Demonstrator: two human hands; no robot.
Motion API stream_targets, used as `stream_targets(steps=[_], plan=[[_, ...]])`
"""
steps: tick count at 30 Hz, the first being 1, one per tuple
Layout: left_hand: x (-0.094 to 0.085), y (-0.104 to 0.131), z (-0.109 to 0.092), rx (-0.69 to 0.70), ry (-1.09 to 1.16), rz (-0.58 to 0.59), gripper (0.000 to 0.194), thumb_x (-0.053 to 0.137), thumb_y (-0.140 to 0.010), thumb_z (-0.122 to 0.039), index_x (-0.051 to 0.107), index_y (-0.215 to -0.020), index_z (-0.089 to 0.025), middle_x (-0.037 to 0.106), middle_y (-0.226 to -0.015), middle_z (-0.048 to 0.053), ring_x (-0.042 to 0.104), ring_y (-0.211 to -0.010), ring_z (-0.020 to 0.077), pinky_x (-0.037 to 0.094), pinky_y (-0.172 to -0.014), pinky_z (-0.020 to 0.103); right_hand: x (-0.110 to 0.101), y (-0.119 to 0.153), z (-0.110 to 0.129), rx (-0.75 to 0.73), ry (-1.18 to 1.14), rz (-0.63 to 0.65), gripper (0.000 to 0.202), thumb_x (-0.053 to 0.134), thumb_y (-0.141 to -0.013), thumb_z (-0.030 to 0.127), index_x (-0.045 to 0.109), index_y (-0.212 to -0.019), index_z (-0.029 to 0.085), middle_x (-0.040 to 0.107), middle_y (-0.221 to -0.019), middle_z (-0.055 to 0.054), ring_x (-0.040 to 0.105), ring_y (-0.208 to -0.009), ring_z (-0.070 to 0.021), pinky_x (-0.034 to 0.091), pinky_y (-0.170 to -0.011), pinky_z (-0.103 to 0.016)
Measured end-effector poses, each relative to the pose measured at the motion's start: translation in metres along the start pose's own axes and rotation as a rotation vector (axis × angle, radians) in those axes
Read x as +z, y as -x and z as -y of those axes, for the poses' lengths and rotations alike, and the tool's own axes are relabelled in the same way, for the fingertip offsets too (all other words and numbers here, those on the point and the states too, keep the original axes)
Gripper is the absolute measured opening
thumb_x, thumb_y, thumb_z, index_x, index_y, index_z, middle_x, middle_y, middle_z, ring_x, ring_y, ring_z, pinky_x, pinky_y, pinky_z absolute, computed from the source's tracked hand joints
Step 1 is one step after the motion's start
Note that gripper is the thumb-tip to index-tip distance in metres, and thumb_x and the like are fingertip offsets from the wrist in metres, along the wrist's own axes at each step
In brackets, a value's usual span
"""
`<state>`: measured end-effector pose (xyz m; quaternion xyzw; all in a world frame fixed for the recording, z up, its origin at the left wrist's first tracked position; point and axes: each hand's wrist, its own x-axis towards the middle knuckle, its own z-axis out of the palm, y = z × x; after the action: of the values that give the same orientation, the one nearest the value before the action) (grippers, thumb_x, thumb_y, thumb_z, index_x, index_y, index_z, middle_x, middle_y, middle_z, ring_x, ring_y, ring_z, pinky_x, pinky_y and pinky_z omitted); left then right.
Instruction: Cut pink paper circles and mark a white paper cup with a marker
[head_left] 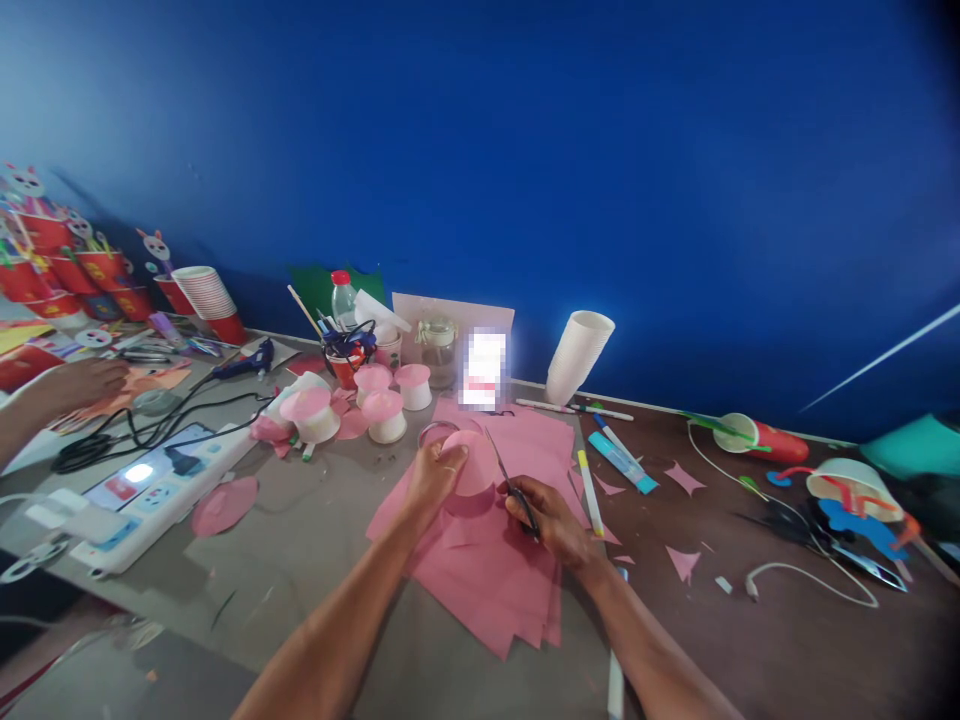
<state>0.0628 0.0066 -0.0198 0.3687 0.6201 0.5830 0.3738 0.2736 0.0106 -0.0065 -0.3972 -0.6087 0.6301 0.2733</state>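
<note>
The person's left hand (437, 475) pinches a round pink paper disc (474, 468) just below the frame's centre. Right of it, the right hand (551, 515) grips black-handled metal scissors (500, 459), their long axis slanting toward upper left beside the disc's right edge.

A blue wall (675, 180) behind grey tabletop (292, 540) and brown tabletop (690, 645)

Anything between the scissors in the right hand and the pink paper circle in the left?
Nothing visible. The scissors in the right hand point up beside the right edge of the pink paper circle; the left hand grips its left side. Pink sheets lie below. Can't tell if blade touches paper.
</note>
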Motion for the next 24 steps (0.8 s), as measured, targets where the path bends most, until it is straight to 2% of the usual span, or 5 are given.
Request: stream_targets(steps=[3, 9, 15, 24], plan=[[0.000, 0.000, 0.000, 0.008, -0.023, 0.049, 0.028, 0.078, -0.076, -0.040, 0.057, -0.065, -0.025, 0.050, -0.063, -0.004, 0.044, -0.060, 0.0146, 0.033, -0.057, 0.029, 0.000, 0.000, 0.000, 0.012, -0.009, 0.001, 0.063, 0.086, -0.072, 0.081, 0.073, -0.092, 0.023, 0.050, -0.062, 0.006, 0.042, -0.059, -0.0139, 0.032, -0.055, -0.028], [0.000, 0.002, -0.007, 0.002, -0.066, 0.060, 0.036, 0.076, -0.075, -0.047, 0.050, -0.064, -0.026, 0.044, -0.062, -0.004, 0.040, -0.060, 0.0137, 0.031, -0.056, 0.029, 0.000, -0.002, -0.003, 0.031, -0.025, -0.010, 0.065, 0.088, -0.071, 0.082, 0.073, -0.091, 0.022, 0.048, -0.062, 0.007, 0.040, -0.057, -0.0130, 0.031, -0.056, -0.028], [0.000, 0.003, -0.009, 0.002, -0.081, 0.057, 0.043, 0.079, -0.074, -0.046, 0.042, -0.063, -0.027, 0.039, -0.060, -0.005, 0.037, -0.061, 0.0135, 0.028, -0.056, 0.030, -0.001, -0.004, -0.008, 0.024, -0.024, -0.007, 0.068, 0.087, -0.071, 0.084, 0.072, -0.093, 0.022, 0.047, -0.063, 0.007, 0.041, -0.058, -0.0133, 0.032, -0.056, -0.028], [-0.001, 0.000, -0.003, -0.011, -0.110, 0.073, 0.040, 0.076, -0.080, -0.044, 0.044, -0.066, -0.026, 0.039, -0.063, -0.004, 0.036, -0.062, 0.0138, 0.028, -0.058, 0.032, 0.000, -0.002, -0.004, 0.017, -0.052, -0.005, 0.064, 0.088, -0.071, 0.082, 0.070, -0.087, 0.023, 0.049, -0.061, 0.006, 0.041, -0.058, -0.0132, 0.032, -0.056, -0.028]])
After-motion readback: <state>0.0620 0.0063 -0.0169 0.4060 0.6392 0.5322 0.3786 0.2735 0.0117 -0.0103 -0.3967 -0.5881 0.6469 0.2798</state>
